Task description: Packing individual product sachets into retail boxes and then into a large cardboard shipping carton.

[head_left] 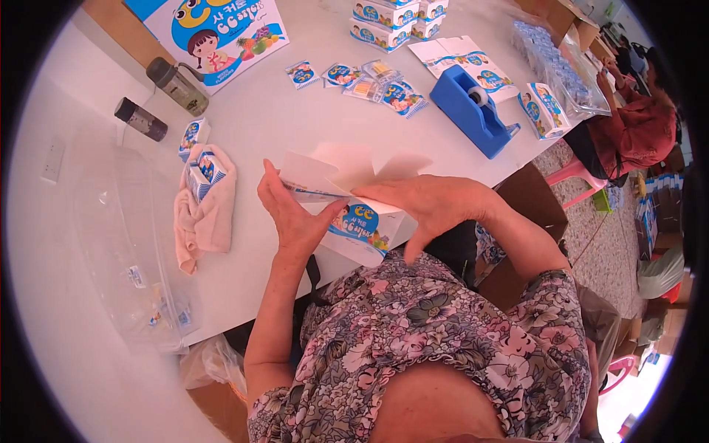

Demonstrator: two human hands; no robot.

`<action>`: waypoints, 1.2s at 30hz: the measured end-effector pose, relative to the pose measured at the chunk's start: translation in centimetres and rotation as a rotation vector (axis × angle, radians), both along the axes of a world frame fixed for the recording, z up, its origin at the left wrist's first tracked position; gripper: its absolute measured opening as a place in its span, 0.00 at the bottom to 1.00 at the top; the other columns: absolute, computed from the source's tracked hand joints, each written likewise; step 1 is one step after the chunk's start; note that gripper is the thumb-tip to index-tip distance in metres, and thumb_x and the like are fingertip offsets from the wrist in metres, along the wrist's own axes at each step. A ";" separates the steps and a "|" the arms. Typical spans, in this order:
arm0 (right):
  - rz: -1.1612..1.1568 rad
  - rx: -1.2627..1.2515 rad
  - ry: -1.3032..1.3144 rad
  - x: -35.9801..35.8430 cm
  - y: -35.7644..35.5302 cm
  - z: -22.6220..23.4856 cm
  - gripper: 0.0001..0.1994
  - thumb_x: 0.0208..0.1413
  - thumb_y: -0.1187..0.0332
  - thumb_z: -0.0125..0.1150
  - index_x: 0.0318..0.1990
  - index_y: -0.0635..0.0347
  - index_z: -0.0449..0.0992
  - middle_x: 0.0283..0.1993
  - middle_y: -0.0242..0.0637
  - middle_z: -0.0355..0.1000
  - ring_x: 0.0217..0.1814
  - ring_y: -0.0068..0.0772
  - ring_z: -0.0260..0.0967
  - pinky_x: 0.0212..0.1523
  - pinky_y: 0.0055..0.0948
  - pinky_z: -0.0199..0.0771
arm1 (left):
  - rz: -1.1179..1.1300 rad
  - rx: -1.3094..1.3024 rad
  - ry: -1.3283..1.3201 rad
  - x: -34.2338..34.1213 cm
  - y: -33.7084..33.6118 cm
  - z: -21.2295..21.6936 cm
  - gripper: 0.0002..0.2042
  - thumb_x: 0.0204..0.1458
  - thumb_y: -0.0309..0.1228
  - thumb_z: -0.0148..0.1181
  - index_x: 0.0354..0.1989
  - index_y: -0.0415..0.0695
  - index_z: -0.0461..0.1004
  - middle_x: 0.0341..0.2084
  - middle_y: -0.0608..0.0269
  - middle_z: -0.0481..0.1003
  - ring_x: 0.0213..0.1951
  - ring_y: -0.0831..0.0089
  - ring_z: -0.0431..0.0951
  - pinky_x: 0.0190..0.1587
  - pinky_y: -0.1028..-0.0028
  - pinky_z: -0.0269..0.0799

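White worktable (310, 125), packing area behind, cardboard cartons further out. Small white-and-blue paper carton (354, 225) held at table edge, top flaps open and standing up. Left hand (295, 214) flat against carton's left face, fingers straight and together, thumb on a flap. Right hand (436, 203) draped over carton's right top edge, fingers loosely spread, pressing down, not pinching.

Handling judgement: thin printed board, very light, creases easily, glossy so a bit slippery; flaps floppy. Best grip on side walls near folded corners, not on open flaps.

Containers:
- Carton in hands: inside not visible, contents cannot tell.
- Left of left hand: two like small cartons (199, 166) lying on beige cloth (203, 214); closed or not unclear.
- Further left: clear plastic bag (125, 244), few small packets at bottom.
- Beyond hands: loose small sachets (369, 81) on table, stack of closed cartons (391, 18) past them, flat unfolded carton blanks (461, 59).
- Beyond right hand: blue tape dispenser (473, 111), one standing carton (543, 111), clear bag of small blue packets (554, 63).
- Far left: two dark bottles (159, 100) lying down, caps on.
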State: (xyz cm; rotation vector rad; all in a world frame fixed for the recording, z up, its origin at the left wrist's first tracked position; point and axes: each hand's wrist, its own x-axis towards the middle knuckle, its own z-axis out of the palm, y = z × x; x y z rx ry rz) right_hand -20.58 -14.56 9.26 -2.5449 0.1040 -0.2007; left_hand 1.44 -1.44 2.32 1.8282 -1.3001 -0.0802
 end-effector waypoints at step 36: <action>-0.052 -0.443 -0.090 6.8 1.8 -0.4 0.04 0.48 0.74 0.59 0.33 0.58 0.74 0.33 0.38 0.74 0.39 0.43 0.71 0.45 0.41 0.69 | -0.221 0.230 0.446 1.9 2.5 -7.3 0.70 0.27 0.46 0.82 0.70 0.39 0.27 0.65 0.47 0.41 0.68 0.52 0.44 0.69 0.56 0.46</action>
